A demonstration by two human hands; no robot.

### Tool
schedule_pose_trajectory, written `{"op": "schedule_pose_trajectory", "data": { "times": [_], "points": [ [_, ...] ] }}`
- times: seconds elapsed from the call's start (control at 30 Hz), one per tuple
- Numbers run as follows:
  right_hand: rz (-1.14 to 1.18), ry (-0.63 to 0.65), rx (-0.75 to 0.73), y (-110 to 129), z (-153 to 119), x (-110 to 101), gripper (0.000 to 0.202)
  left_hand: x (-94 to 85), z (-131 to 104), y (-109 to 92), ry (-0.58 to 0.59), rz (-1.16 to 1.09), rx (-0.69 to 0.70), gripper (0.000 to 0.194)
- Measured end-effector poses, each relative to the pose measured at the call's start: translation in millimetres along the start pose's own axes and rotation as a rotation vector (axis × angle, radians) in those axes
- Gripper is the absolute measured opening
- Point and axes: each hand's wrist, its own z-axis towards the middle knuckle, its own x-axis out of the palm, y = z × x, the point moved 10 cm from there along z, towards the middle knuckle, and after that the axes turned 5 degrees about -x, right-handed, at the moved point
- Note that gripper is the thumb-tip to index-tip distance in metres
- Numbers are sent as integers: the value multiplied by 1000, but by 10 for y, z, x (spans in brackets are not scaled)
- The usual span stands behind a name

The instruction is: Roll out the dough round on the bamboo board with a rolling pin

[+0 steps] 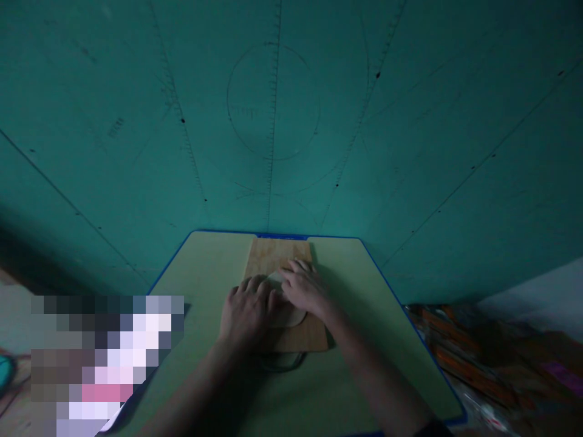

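1. The green wall (pixel 296 121) rises just behind the table; a hard forward shove could knock the far edge against it.
2. The pale, blue-edged table (pixel 378 328) carries the load; uneven leaning could make it rock.
3. The wooden board (pixel 273 254) lies flat on the table; a sideways push could skid it, as nothing visible clamps it.
4. The left hand (pixel 248 306) covers the left of the pale piece, knuckles bent; its fingertips are hidden, so I cannot tell whether they grasp or only press.
5. The right hand (pixel 304 288) reaches over the far right part, fingers mostly stretched; I cannot tell whether they pinch the edge; unequal pressure could thin one side.
6. The pale, round piece (pixel 291 317) sits on the board, under and between the hands; if soft, it could stick or tear.
7. The dark loop (pixel 286 367) juts from the board's near edge; a snagging wrist could swing the board.
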Motion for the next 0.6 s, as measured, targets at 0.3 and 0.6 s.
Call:
{"op": "schedule_pose_trajectory", "data": {
  "times": [0.3, 0.6],
  "points": [
    [-18, -82, -16, 39, -64, -61, 43, -1, -5, -9, 45, -13, -4, 29],
    [-17, -96, 3, 45, -104, -63, 41, 39, -7, 95, -4, -12, 34, 30]
  ]
}}
